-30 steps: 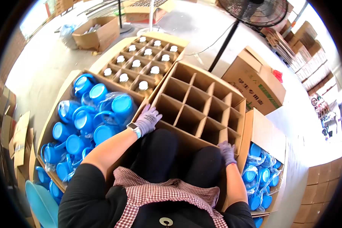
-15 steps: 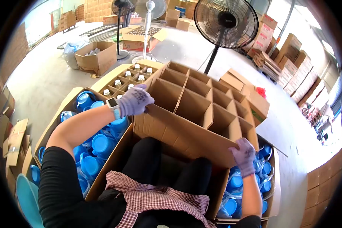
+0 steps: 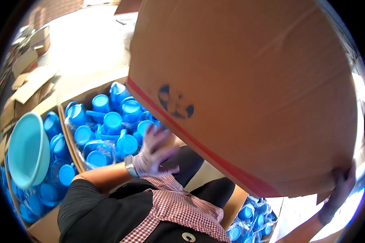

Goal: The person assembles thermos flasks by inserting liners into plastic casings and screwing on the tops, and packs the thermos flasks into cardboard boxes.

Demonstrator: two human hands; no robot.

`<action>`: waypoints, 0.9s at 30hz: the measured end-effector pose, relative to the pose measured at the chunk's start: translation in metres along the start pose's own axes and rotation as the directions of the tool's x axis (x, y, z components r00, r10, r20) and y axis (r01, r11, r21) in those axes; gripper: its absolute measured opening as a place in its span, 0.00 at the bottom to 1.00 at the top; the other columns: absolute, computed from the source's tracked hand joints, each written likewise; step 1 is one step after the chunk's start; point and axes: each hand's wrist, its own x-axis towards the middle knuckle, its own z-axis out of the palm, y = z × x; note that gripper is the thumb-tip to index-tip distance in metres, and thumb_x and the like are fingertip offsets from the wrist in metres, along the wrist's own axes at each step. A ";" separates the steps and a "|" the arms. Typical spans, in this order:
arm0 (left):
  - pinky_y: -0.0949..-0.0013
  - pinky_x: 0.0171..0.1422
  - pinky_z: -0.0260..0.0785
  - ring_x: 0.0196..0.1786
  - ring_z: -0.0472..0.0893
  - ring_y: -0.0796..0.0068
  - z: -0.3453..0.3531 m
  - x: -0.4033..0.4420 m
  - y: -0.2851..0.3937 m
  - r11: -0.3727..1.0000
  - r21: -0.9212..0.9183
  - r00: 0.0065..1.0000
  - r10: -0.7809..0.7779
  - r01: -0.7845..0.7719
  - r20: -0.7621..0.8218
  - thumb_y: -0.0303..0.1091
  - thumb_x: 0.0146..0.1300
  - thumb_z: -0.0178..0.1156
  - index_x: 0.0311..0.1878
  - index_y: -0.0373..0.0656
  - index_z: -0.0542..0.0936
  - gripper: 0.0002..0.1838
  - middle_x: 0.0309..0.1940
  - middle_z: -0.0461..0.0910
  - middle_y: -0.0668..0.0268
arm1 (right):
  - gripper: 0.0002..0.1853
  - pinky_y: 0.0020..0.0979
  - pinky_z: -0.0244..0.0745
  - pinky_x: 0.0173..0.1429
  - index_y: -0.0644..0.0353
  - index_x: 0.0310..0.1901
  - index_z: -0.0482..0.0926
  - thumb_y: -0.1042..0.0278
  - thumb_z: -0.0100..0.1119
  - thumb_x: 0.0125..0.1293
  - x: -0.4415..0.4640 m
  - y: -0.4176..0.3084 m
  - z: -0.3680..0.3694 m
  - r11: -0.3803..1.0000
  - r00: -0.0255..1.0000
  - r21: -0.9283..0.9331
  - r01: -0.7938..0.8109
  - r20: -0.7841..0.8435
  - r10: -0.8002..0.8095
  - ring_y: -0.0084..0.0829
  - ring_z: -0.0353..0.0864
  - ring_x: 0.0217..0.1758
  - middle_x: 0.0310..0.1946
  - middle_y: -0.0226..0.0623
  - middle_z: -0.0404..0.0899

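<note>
A large cardboard carton (image 3: 239, 93) is raised and tilted in front of me, showing a flat face with a red stripe and a dark printed mark. At its lower right corner my right hand (image 3: 342, 188), in a thin glove, is closed on the edge. My left hand (image 3: 156, 150), also gloved and slightly blurred, is below the carton's red-striped edge, with its fingers spread and nothing in them. Just beyond it lie several blue plastic jugs (image 3: 127, 144) with handles, in an open box on my left. The carton's inside is hidden.
A turquoise basin (image 3: 26, 150) rests over more blue jugs at the far left. Another box of plastic-wrapped blue pieces (image 3: 251, 220) is at lower right. Flattened cardboard (image 3: 32, 89) lies on the floor at upper left. The raised carton blocks much of the view ahead.
The carton was lower, with its divider cells showing and both hands on its near edge. Now it is lifted and tipped, and my left hand has let go. The view has turned.
</note>
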 end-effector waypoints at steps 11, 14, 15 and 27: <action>0.31 0.82 0.43 0.79 0.62 0.45 -0.056 0.059 -0.008 0.968 0.249 0.997 -0.030 0.011 0.071 0.52 0.52 0.75 0.64 0.57 0.83 0.34 0.73 0.68 0.53 | 0.20 0.29 0.72 0.64 0.63 0.60 0.80 0.59 0.58 0.76 0.245 -0.130 0.242 0.892 0.703 0.440 0.103 0.603 -0.378 0.27 0.79 0.56 0.53 0.35 0.84; 0.35 0.83 0.45 0.78 0.62 0.45 -0.058 0.044 -0.041 0.931 0.341 0.930 -0.236 0.132 0.283 0.53 0.52 0.75 0.65 0.52 0.81 0.36 0.73 0.67 0.52 | 0.24 0.33 0.72 0.65 0.60 0.65 0.79 0.53 0.59 0.77 0.154 -0.186 0.343 0.748 0.438 0.642 -0.166 0.728 -0.528 0.29 0.79 0.56 0.54 0.36 0.85; 0.36 0.83 0.45 0.78 0.63 0.45 -0.053 0.027 -0.057 0.914 0.376 0.882 -0.298 0.154 0.364 0.53 0.53 0.74 0.66 0.51 0.80 0.37 0.73 0.67 0.51 | 0.27 0.35 0.71 0.68 0.58 0.68 0.77 0.52 0.61 0.75 0.117 -0.200 0.370 0.734 0.373 0.675 0.079 0.662 -0.650 0.31 0.80 0.61 0.59 0.36 0.83; 0.39 0.84 0.42 0.78 0.60 0.50 -0.114 -0.044 -0.161 0.694 0.693 0.640 -0.446 -0.194 0.626 0.60 0.67 0.59 0.64 0.41 0.79 0.34 0.67 0.72 0.51 | 0.18 0.48 0.77 0.62 0.52 0.54 0.81 0.64 0.64 0.61 -0.224 -0.313 0.483 0.513 0.451 0.475 0.715 0.248 -0.857 0.44 0.82 0.57 0.65 0.40 0.75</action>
